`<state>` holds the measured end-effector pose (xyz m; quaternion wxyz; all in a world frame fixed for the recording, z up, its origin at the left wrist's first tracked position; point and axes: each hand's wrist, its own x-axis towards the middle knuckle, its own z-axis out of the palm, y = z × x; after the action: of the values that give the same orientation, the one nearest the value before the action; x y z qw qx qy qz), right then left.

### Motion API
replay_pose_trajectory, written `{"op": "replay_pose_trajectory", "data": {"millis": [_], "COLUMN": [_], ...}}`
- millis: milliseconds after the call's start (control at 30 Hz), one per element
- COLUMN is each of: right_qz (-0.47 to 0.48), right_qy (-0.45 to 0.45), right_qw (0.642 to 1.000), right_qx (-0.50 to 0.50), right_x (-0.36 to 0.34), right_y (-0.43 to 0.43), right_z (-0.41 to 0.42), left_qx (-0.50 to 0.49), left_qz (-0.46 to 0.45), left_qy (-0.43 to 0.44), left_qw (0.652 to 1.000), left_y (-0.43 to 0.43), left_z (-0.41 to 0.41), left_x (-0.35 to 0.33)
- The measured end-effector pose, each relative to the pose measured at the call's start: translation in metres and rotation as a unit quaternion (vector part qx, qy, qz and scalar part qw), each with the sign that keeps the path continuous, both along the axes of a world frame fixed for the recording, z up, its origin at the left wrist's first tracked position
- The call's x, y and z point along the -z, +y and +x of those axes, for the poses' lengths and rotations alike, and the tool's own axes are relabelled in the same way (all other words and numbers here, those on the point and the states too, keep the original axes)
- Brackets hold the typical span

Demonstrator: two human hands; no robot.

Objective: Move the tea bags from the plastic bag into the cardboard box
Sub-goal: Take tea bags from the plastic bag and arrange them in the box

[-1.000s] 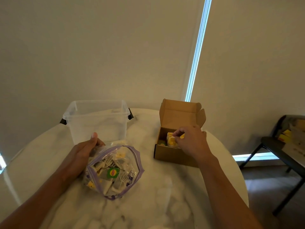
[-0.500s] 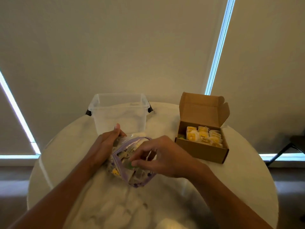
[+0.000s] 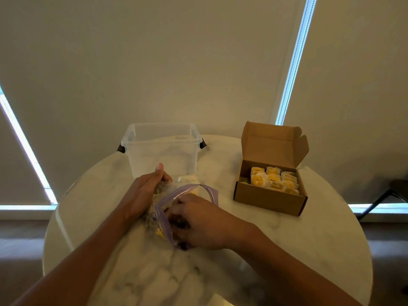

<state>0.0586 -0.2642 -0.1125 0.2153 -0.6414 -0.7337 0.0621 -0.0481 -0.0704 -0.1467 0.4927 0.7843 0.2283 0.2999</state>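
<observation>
Just beside right grip (image 3: 198, 224), tea bags (image 3: 160, 232).

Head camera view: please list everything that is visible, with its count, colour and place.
table: one, white marble, round, under everything
plastic tub: one, clear, far side of table, left of the box
cardboard box: one, brown, lid open, right side of table
plastic bag: one, clear with purple rim, in front of the tub
tea bags: many, yellow; packed in the box, others in the plastic bag
left hand: one, grips the bag's left side
right hand: one, reaches into the bag's mouth
</observation>
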Motion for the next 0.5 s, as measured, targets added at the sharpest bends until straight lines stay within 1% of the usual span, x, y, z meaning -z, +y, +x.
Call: {"op": "replay_pose_trajectory", "data": {"millis": [133, 267, 400, 500], "right_qz": [0.015, -0.017, -0.026, -0.022], "right_qy": [0.122, 0.243, 0.324, 0.353], "right_qw": [0.992, 0.967, 0.94, 0.931], "right_qx": [0.032, 0.078, 0.1, 0.091], "right_x": [-0.016, -0.029, -0.035, -0.037], "right_y": [-0.012, -0.03, -0.039, -0.043], "right_z": [0.01, 0.03, 0.046, 0.052], "left_qx": [-0.003, -0.006, -0.011, -0.013], "left_qz": [0.016, 0.014, 0.02, 0.021], "left_qy": [0.002, 0.012, 0.021, 0.024], "left_qw": [1.0, 1.0, 1.0, 0.999], "left_y": [-0.001, -0.001, 0.003, 0.002], "left_z": [-0.001, -0.001, -0.001, -0.002], "left_x": [-0.001, -0.001, 0.003, 0.002]}}
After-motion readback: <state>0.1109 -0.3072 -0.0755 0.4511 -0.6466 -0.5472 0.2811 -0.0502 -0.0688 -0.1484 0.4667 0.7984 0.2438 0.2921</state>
